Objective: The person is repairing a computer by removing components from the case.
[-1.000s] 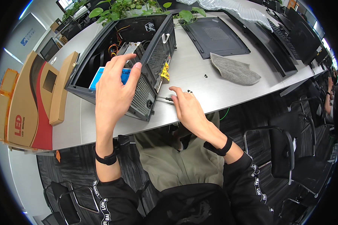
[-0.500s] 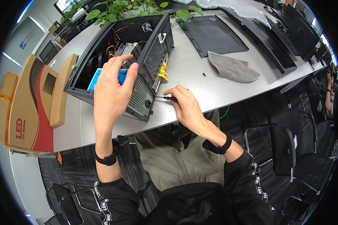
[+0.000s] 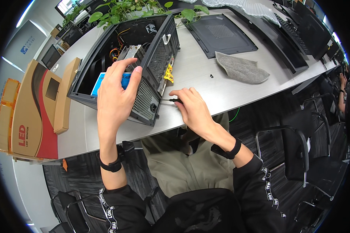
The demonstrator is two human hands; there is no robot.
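An open black computer case point(image 3: 105, 50) lies on its side on the grey table point(image 3: 206, 85). My left hand point(image 3: 114, 97) grips the case's near corner, fingers over the perforated rear panel and the blue-labelled power supply point(image 3: 99, 82) inside. My right hand point(image 3: 192, 108) is shut on a black-handled screwdriver point(image 3: 171, 100), whose shaft points left at the rear panel beside a yellow tag point(image 3: 168, 73). Cables and a cooler show inside the case.
The case's black side panel point(image 3: 221, 37) and a grey cloth point(image 3: 241, 69) lie on the table to the right, two small screws point(image 3: 211, 76) between them. A cardboard monitor box point(image 3: 31, 112) stands at left. Plants sit behind; black chairs at right.
My right hand has slid left with the screwdriver toward the case's rear panel. My left hand has shifted slightly on the case corner.
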